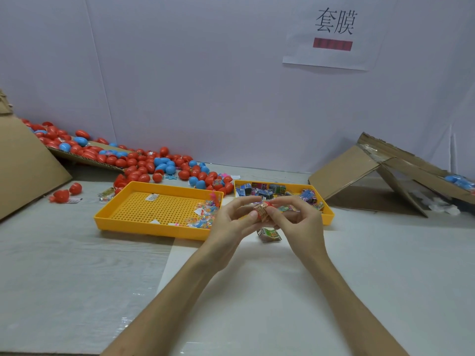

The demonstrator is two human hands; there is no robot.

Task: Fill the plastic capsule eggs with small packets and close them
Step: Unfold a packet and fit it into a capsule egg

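Observation:
My left hand [232, 222] and my right hand [295, 218] meet above the table in front of the two yellow trays. Together they pinch a red capsule egg half [267, 203] with a shiny small packet [261, 211] pushed at its opening. Most of the egg is hidden by my fingers. A green packet [268, 234] lies on the table just below my hands. A big pile of red and blue eggs [154, 165] spreads along the back left.
The left yellow tray [123, 214] holds small colourful trinkets at its right end. The right yellow tray [327, 218] holds several printed packets. Tilted cardboard sheets stand at the far left [23, 165] and right [359, 165]. Two red eggs [66, 192] lie apart at the left.

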